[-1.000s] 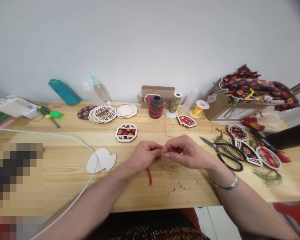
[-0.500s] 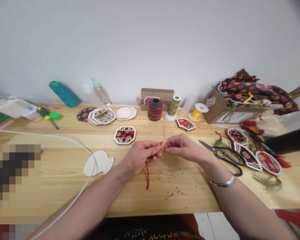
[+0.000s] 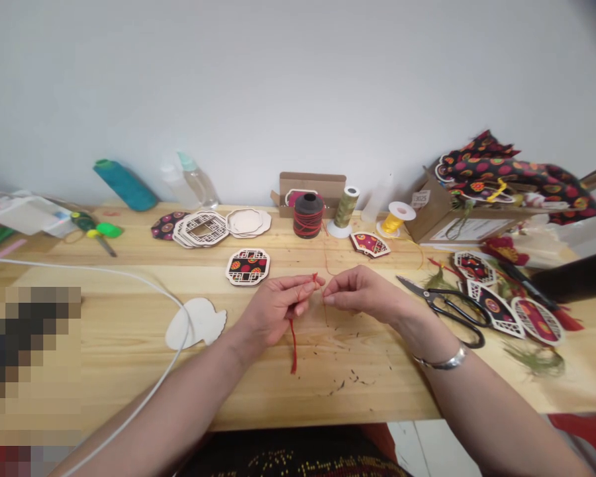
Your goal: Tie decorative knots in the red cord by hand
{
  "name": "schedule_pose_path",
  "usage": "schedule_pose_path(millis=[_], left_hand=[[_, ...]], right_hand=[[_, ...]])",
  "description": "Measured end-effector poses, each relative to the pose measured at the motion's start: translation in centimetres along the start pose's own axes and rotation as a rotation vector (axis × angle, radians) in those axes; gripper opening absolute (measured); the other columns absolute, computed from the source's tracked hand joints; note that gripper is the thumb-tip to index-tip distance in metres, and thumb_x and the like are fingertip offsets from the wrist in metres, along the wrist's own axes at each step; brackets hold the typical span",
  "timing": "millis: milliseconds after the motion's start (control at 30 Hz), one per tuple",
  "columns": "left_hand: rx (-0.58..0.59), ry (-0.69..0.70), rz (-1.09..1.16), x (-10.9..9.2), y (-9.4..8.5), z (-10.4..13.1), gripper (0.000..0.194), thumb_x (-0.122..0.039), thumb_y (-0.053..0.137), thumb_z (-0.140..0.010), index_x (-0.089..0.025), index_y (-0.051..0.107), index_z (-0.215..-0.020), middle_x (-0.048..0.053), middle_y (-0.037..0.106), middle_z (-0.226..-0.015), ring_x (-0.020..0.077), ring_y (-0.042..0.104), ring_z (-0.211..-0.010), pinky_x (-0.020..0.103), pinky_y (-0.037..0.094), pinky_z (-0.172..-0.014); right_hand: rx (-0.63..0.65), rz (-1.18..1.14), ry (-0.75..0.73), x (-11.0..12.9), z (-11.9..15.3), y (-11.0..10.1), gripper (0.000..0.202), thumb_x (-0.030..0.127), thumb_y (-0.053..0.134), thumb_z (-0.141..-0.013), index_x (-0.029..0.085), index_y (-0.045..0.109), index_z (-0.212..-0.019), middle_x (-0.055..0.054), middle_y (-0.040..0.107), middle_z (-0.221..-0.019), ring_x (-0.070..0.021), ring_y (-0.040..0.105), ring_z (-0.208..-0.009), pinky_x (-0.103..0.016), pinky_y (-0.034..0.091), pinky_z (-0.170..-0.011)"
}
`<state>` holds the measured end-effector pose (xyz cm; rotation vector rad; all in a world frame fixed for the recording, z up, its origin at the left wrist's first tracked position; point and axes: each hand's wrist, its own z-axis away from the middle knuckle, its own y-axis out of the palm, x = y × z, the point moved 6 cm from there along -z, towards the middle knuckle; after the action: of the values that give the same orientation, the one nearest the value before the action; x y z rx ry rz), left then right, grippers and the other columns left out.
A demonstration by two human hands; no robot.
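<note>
Near the middle of the table, my left hand (image 3: 283, 301) pinches a red cord (image 3: 293, 348); a small knotted end sticks up past the fingertips and the tail hangs below the palm. Just to the right, my right hand (image 3: 357, 291) has thumb and forefinger pressed together on a thin red thread (image 3: 326, 314), which dangles a little below them. A narrow gap separates the two hands. Behind them stands a dark spool (image 3: 308, 215) wound with red cord, and a fine thread trails from its side toward my right hand.
Black-handled scissors (image 3: 444, 305) lie right of my right hand, beside patterned ornaments (image 3: 494, 308). A cardboard box (image 3: 427, 212) holds fabric at the back right. A patterned plaque (image 3: 248, 267) and a white cutout (image 3: 198, 322) are on the left. A white cable (image 3: 129, 272) crosses the left side.
My left hand has shifted slightly left with the red cord, widening the gap between the hands. A thread end now shows below my right fingertips.
</note>
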<state>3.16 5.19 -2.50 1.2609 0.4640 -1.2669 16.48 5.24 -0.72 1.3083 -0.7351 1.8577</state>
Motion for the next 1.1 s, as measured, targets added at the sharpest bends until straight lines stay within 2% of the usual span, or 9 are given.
schedule_pose_path(millis=[167, 233, 333, 433, 500, 633, 833, 967, 1100], left_hand=[[-0.042, -0.050, 0.107, 0.2, -0.5, -0.2, 0.015, -0.017, 0.077, -0.058, -0.008, 0.074, -0.070, 0.007, 0.065, -0.070, -0.0022, 0.031, -0.041, 0.015, 0.019, -0.039], [-0.057, -0.072, 0.141, 0.3, -0.7, -0.3, 0.013, -0.014, 0.075, -0.059, -0.007, 0.074, -0.070, 0.007, 0.065, -0.071, -0.0029, 0.029, -0.040, 0.014, 0.019, -0.038], [-0.056, -0.099, 0.175, 0.4, -0.7, -0.3, 0.010, -0.011, 0.071, -0.062, -0.006, 0.073, -0.070, 0.008, 0.066, -0.074, -0.0033, 0.027, -0.040, 0.013, 0.019, -0.038], [-0.057, -0.126, 0.193, 0.5, -0.8, -0.3, 0.007, -0.009, 0.068, -0.066, -0.006, 0.072, -0.071, 0.008, 0.066, -0.077, -0.0035, 0.026, -0.040, 0.012, 0.020, -0.037], [-0.050, -0.145, 0.212, 0.5, -0.7, -0.2, 0.007, -0.007, 0.066, -0.067, -0.005, 0.072, -0.071, 0.007, 0.065, -0.077, -0.0037, 0.025, -0.040, 0.012, 0.019, -0.037], [-0.019, -0.171, 0.266, 0.7, -0.6, -0.3, 0.008, -0.008, 0.067, -0.066, -0.005, 0.071, -0.072, 0.004, 0.061, -0.071, -0.0035, 0.023, -0.040, 0.011, 0.018, -0.036], [0.065, -0.180, 0.280, 0.8, 0.0, -0.3, 0.007, -0.013, 0.070, -0.067, -0.006, 0.069, -0.066, -0.006, 0.039, -0.050, -0.0003, 0.017, -0.041, 0.012, 0.017, -0.036], [0.085, -0.164, 0.250, 0.8, 0.1, -0.3, 0.008, -0.013, 0.071, -0.067, -0.007, 0.069, -0.064, -0.006, 0.036, -0.050, 0.0000, 0.017, -0.041, 0.013, 0.016, -0.036], [0.066, -0.147, 0.202, 0.7, -0.1, -0.3, 0.010, -0.015, 0.073, -0.065, -0.006, 0.070, -0.069, -0.005, 0.041, -0.051, -0.0007, 0.020, -0.041, 0.014, 0.014, -0.037]], right_hand=[[0.037, 0.155, -0.027, -0.1, -0.2, 0.7, 0.034, 0.042, 0.058, -0.081, 0.012, 0.063, -0.067, 0.005, 0.046, -0.049, -0.0053, 0.032, -0.044, -0.021, 0.024, -0.043], [-0.113, 0.388, -0.123, 0.4, -0.3, 0.1, 0.036, 0.039, 0.053, -0.085, 0.013, 0.062, -0.063, 0.003, 0.047, -0.048, -0.0067, 0.035, -0.045, -0.022, 0.027, -0.045], [-0.458, 0.713, -0.392, 1.7, 0.2, -0.9, 0.024, 0.027, 0.052, -0.087, 0.015, 0.065, -0.070, -0.001, 0.057, -0.059, -0.0103, 0.047, -0.054, -0.023, 0.035, -0.053], [-0.588, 0.867, -0.690, 2.5, 1.0, -0.7, 0.018, 0.016, 0.047, -0.089, 0.016, 0.065, -0.093, -0.008, 0.064, -0.087, -0.0153, 0.057, -0.078, -0.026, 0.043, -0.068], [-0.610, 0.953, -0.811, 2.7, 1.3, -0.4, 0.022, 0.011, 0.044, -0.089, 0.018, 0.063, -0.098, -0.009, 0.061, -0.096, -0.0165, 0.056, -0.086, -0.028, 0.045, -0.073], [-0.618, 1.145, -0.942, 3.1, 2.0, 0.6, 0.028, 0.006, 0.044, -0.088, 0.022, 0.063, -0.100, -0.007, 0.057, -0.099, -0.0158, 0.053, -0.083, -0.030, 0.043, -0.071], [-0.451, 1.309, -1.072, 3.2, 2.6, 3.2, 0.018, 0.012, 0.050, -0.089, 0.023, 0.061, -0.097, -0.007, 0.059, -0.104, -0.0181, 0.051, -0.087, -0.034, 0.041, -0.073], [-0.431, 1.281, -1.072, 3.2, 2.6, 3.4, 0.015, 0.014, 0.049, -0.090, 0.021, 0.062, -0.089, -0.007, 0.060, -0.100, -0.0178, 0.051, -0.086, -0.034, 0.041, -0.072], [-0.466, 1.031, -1.021, 3.3, 2.5, 2.8, 0.012, 0.014, 0.053, -0.088, 0.020, 0.063, -0.088, -0.005, 0.057, -0.088, -0.0155, 0.050, -0.080, -0.030, 0.043, -0.068]])
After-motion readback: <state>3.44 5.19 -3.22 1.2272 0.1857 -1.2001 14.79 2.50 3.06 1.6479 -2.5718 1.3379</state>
